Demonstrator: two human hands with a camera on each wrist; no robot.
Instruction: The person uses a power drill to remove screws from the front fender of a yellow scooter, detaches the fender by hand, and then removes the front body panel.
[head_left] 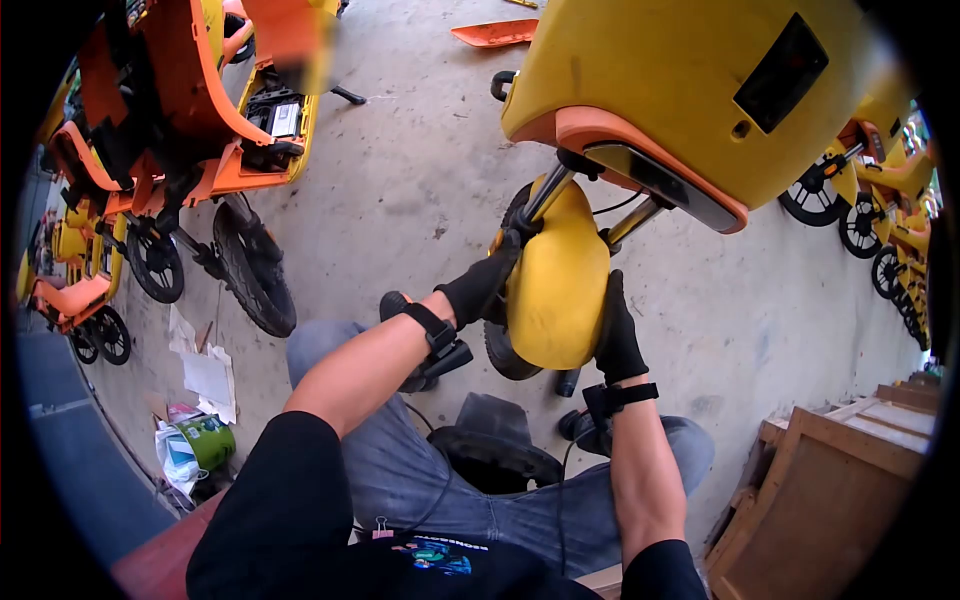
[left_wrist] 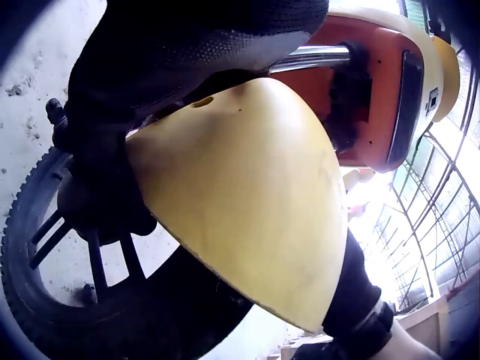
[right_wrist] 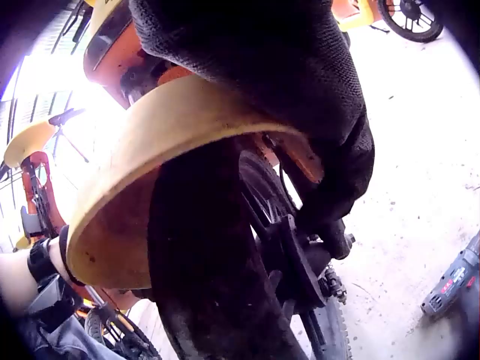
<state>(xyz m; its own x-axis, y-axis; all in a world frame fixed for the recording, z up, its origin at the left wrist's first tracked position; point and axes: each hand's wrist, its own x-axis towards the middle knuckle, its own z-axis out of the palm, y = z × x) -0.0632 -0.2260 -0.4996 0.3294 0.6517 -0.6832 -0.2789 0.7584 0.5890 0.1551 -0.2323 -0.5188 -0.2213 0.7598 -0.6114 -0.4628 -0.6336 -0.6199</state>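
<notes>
A yellow front fender (head_left: 558, 290) covers the wheel of a yellow scooter (head_left: 690, 80), between two fork tubes. My left hand (head_left: 482, 285), in a black glove, holds the fender's left side; in the left wrist view its fingers bend down past the fender edge, beside the spoked wheel (left_wrist: 94, 262). My right hand (head_left: 620, 325), also gloved, grips the opposite side. The right wrist view shows that hand (right_wrist: 300, 97) over the fender rim (right_wrist: 142, 161), its fingers reaching down near the wheel hub. The fingertips are partly hidden in shadow.
A partly stripped orange scooter (head_left: 230, 150) stands at the left, more scooters at the right. Wooden crates (head_left: 820, 500) lie at lower right, a green container (head_left: 205, 440) at lower left. A power tool (right_wrist: 454, 281) lies on the floor.
</notes>
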